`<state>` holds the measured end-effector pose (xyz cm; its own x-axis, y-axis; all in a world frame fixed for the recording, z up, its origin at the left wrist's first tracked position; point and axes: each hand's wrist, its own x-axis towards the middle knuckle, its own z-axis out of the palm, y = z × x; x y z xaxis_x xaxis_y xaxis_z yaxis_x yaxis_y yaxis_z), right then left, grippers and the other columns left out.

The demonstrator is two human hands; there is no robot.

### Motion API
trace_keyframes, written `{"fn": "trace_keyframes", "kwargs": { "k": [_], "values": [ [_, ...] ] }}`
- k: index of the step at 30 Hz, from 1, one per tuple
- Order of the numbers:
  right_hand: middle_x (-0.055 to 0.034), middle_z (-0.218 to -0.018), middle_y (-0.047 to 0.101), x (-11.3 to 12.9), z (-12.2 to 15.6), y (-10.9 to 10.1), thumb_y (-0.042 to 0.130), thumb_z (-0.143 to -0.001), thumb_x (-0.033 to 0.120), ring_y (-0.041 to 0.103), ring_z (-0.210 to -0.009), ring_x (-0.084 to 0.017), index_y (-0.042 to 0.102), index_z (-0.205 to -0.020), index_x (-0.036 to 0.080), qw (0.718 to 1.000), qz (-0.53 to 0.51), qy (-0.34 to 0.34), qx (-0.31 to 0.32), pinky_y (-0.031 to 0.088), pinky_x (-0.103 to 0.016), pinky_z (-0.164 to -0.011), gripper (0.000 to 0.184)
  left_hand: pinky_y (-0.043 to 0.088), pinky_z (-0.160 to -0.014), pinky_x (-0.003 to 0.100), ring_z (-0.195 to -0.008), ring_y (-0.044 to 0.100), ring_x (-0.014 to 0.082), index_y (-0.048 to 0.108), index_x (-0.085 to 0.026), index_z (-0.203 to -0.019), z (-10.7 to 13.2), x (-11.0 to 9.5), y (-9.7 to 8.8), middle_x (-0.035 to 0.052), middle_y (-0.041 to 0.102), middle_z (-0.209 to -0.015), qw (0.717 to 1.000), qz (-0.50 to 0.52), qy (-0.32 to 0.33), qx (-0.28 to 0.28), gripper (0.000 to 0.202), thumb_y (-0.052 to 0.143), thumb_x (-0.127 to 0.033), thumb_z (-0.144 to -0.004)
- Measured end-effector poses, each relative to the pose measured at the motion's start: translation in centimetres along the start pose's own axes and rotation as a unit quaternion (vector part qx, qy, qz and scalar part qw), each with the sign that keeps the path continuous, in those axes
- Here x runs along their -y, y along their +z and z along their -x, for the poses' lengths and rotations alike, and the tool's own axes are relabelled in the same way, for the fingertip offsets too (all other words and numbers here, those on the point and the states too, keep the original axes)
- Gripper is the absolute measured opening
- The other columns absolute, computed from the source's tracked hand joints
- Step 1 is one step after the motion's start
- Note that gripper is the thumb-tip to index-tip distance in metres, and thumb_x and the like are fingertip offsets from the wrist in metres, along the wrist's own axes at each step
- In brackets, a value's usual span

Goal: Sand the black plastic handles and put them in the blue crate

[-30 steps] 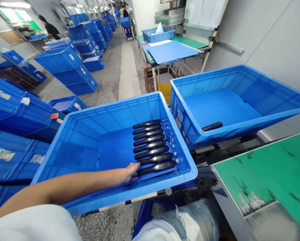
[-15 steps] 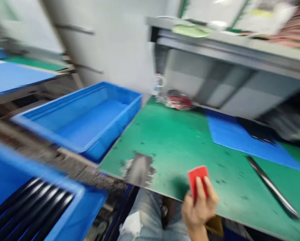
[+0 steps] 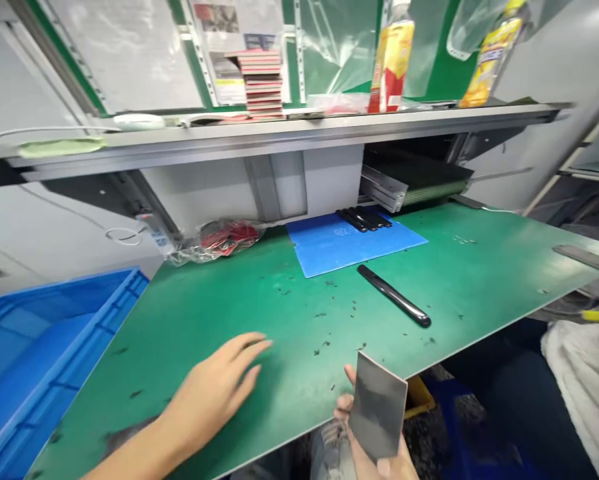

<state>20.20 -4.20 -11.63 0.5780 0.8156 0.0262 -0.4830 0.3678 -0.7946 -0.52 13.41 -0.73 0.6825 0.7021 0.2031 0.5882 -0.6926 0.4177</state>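
We've L hand (image 3: pixel 212 393) open, fingers spread over green bench mat (image 3: pixel 299 347); R hand (image 3: pixel 343 408) gripping grey rect. card (image 3: pixel 378 407).
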Motion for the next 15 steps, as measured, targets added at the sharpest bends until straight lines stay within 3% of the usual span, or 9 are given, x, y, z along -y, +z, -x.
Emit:
{"fn": "trace_keyframes", "kwargs": {
  "k": [2, 5, 7, 8, 10, 11, 12, 15],
  "values": [
    [-0.0126, -0.118, 0.070, 1.8, -0.2, -1.2, 0.062, -0.077, 0.076, 0.067, -0.103, -0.035, 0.063, -0.134, 0.027, 0.998, 0.058, -0.037, -0.016, 0.058, -0.057, -0.086, 0.075, 0.049, -0.105, 0.041, -0.119, 0.062, 0.0271, 0.068, -0.029, -0.126, -7.8, -4.8, 3.9, 0.0056, 0.065, -0.132, 0.993, 0.007, 0.056, 0.100, 0.036, 0.045, -0.033, -0.098],
    [-0.0111, -0.136, 0.059, 6.3, -1.0, -3.7, 0.061, -0.092, 0.060, 0.060, -0.118, -0.030, 0.058, -0.134, 0.028, 0.987, 0.107, -0.100, -0.065, 0.056, -0.054, -0.094, 0.053, 0.045, -0.107, 0.041, -0.123, 0.058, 0.0257, 0.053, -0.028, -0.144, -18.1, -12.6, 10.3, 0.0083, 0.063, -0.132, 0.992, 0.009, 0.077, 0.104, 0.048, 0.043, -0.018, -0.098],
    [-0.0108, -0.142, 0.054, 10.8, -2.4, -6.6, 0.063, -0.094, 0.056, 0.056, -0.124, -0.030, 0.055, -0.137, 0.026, 0.981, 0.116, -0.123, -0.094, 0.053, -0.054, -0.099, 0.053, 0.046, -0.104, 0.046, -0.126, 0.055, 0.0294, 0.051, -0.028, -0.145, -22.4, -16.7, 13.4, 0.0126, 0.059, -0.135, 0.993, 0.004, 0.055, 0.107, 0.048, 0.043, -0.018, -0.099],
    [-0.0108, -0.143, 0.053, 13.5, -3.3, -8.5, 0.064, -0.093, 0.056, 0.055, -0.126, -0.031, 0.053, -0.139, 0.022, 0.979, 0.122, -0.125, -0.105, 0.053, -0.057, -0.100, 0.058, 0.047, -0.101, 0.049, -0.123, 0.057, 0.0309, 0.053, -0.024, -0.143, -23.9, -18.2, 14.6, 0.0151, 0.061, -0.131, 0.994, 0.000, 0.030, 0.110, 0.043, 0.042, -0.023, -0.101],
    [-0.0079, -0.145, 0.055, 19.2, -5.6, -12.7, 0.062, -0.094, 0.052, 0.051, -0.133, -0.032, 0.058, -0.135, 0.030, 0.976, 0.130, -0.115, -0.135, 0.050, -0.056, -0.104, 0.046, 0.049, -0.096, 0.053, -0.114, 0.061, 0.0307, 0.057, -0.017, -0.136, -25.7, -19.9, 16.2, 0.0165, 0.064, -0.121, 0.992, -0.006, -0.032, 0.123, 0.042, 0.043, -0.039, -0.103],
    [-0.0015, -0.140, 0.060, 21.8, -6.7, -14.8, 0.066, -0.089, 0.049, 0.052, -0.133, -0.033, 0.065, -0.126, 0.037, 0.981, 0.134, -0.045, -0.134, 0.053, -0.056, -0.101, 0.038, 0.050, -0.096, 0.053, -0.111, 0.063, 0.0294, 0.058, -0.015, -0.133, -26.2, -20.3, 16.8, 0.0155, 0.065, -0.118, 0.989, -0.008, -0.061, 0.132, 0.046, 0.045, -0.046, -0.102],
    [-0.0008, -0.132, 0.065, 24.2, -7.9, -16.7, 0.064, -0.088, 0.046, 0.053, -0.132, -0.035, 0.070, -0.119, 0.037, 0.980, 0.135, -0.021, -0.147, 0.055, -0.057, -0.096, 0.033, 0.050, -0.096, 0.052, -0.109, 0.063, 0.0281, 0.058, -0.015, -0.132, -26.5, -20.6, 17.3, 0.0144, 0.065, -0.119, 0.986, -0.009, -0.087, 0.141, 0.050, 0.048, -0.052, -0.100],
    [-0.0044, -0.113, 0.073, 28.4, -10.7, -20.4, 0.064, -0.082, 0.034, 0.060, -0.123, -0.039, 0.072, -0.120, 0.031, 0.976, 0.045, 0.073, -0.202, 0.059, -0.060, -0.084, 0.038, 0.050, -0.099, 0.052, -0.113, 0.062, 0.0280, 0.052, -0.015, -0.140, -26.5, -21.5, 18.3, 0.0147, 0.061, -0.127, 0.979, 0.001, -0.143, 0.148, 0.057, 0.058, -0.051, -0.096]
  ]
}}
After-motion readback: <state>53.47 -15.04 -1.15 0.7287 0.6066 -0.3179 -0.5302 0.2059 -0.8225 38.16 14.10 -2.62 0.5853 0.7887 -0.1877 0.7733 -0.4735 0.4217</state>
